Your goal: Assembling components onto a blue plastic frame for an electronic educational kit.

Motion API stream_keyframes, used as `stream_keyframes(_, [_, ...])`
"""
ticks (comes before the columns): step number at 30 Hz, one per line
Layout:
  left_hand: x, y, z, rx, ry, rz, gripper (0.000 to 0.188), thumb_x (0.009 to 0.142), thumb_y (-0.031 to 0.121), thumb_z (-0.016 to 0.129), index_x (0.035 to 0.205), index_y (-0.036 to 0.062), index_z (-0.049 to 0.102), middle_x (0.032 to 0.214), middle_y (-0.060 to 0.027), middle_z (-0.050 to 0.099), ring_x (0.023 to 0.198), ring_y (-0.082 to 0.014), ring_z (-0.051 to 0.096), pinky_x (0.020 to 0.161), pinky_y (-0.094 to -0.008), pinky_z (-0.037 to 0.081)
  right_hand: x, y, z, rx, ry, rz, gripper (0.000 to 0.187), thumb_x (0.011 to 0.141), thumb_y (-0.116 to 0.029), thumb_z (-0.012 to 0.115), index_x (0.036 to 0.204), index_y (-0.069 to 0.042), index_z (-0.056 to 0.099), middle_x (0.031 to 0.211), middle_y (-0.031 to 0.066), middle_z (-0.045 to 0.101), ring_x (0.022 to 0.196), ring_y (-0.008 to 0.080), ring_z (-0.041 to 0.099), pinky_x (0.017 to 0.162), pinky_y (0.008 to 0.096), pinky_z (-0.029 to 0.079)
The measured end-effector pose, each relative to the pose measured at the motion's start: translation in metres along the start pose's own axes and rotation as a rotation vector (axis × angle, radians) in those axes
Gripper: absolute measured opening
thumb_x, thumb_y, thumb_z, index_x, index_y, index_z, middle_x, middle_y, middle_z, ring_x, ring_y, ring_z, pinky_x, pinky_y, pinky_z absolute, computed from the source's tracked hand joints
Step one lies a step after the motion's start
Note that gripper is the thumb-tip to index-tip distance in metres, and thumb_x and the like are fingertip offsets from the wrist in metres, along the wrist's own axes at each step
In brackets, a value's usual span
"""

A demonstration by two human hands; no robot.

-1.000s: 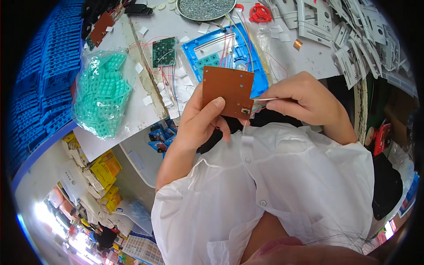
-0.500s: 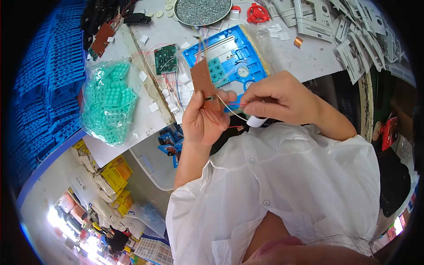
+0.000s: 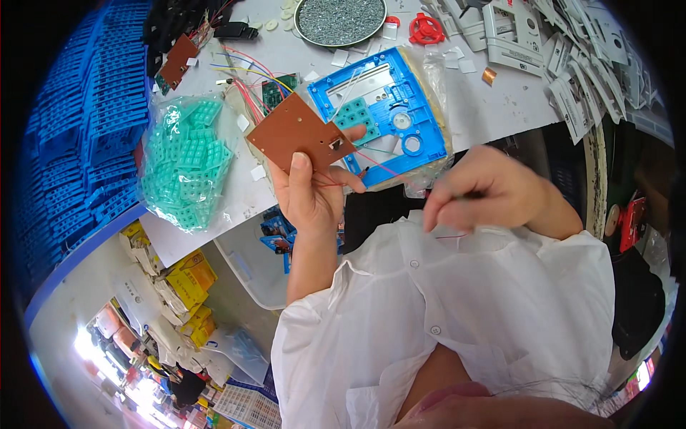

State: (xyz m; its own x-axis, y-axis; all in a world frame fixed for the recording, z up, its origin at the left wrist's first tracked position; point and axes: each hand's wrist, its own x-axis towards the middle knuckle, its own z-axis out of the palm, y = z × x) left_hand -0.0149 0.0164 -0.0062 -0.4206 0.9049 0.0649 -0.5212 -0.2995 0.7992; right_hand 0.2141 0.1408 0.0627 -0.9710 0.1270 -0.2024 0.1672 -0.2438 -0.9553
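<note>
My left hand (image 3: pixel 311 196) grips a brown circuit board (image 3: pixel 296 132) from below, thumb across its lower edge and fingers behind it. Red, blue and yellow wires (image 3: pixel 266 75) rise from the board's upper end, and a thin red wire (image 3: pixel 379 163) trails from its right corner. My right hand (image 3: pixel 493 189) is in front of my chest, apart from the board, its fingers curled together and blurred. Whatever they hold is hidden; a short thin red line shows just below them. Behind the board, a blue plastic housing (image 3: pixel 426 136) with a teal keypad (image 3: pixel 355 118) lies on the table.
A clear bag of teal keypads (image 3: pixel 187 161) lies at the left, beside tall stacked blue housings (image 3: pixel 78 121). A round tray of small metal parts (image 3: pixel 339 21) and a red plastic part (image 3: pixel 426 28) are at the back. White panels (image 3: pixel 514 39) pile up at the right.
My left hand has turned the board so its broad brown face shows. My right hand has moved away to the right and down; the white item and pale wire beside it no longer show.
</note>
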Motion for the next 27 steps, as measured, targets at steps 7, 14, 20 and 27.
stream_keyframes(7, [-0.007,0.018,-0.005,0.117,-0.118,-0.183,0.047,0.108,0.016,0.043,0.149,-0.001,0.026,0.125,-0.0294,0.062,0.097,-0.0466,0.073,0.051,-0.0364,0.065,-0.02,0.029,-0.061,0.149,0.168,0.126,0.021,0.1,-0.015,0.065,0.105,0.004,0.073,0.075,0.0032,0.067,0.058,0.0063,0.055,0.056,0.0227,0.044])
stream_keyframes(14, [-0.007,0.021,0.007,0.063,-0.233,-0.503,0.046,0.107,0.015,0.045,0.148,-0.0005,0.03,0.123,-0.0263,0.064,0.092,-0.0332,0.073,0.052,-0.0339,0.062,-0.036,0.028,-0.056,-0.814,0.672,-0.18,0.03,0.096,-0.019,0.069,0.121,-0.004,0.071,0.104,0.0023,0.071,0.083,0.0121,0.06,0.068,0.0293,0.048])
stream_keyframes(20, [-0.011,0.005,0.021,0.101,-0.187,-0.559,0.043,0.106,0.012,0.051,0.145,-0.0009,0.039,0.121,-0.0188,0.065,0.087,-0.0192,0.068,0.063,-0.0273,0.054,0.015,0.04,-0.026,-0.176,0.408,-0.162,0.035,0.096,-0.026,0.075,0.121,-0.003,0.071,0.103,0.0032,0.071,0.089,0.0085,0.062,0.072,0.0259,0.049])
stream_keyframes(27, [-0.013,0.007,0.01,0.22,-0.209,-0.636,0.034,0.104,0.006,0.057,0.135,-0.0004,0.046,0.105,-0.008,0.067,0.072,-0.0083,0.057,0.061,-0.0254,0.049,0.031,0.035,-0.022,0.17,0.289,-0.026,0.026,0.096,-0.022,0.075,0.111,-0.001,0.072,0.096,0.0037,0.071,0.088,0.0099,0.063,0.079,0.028,0.051])
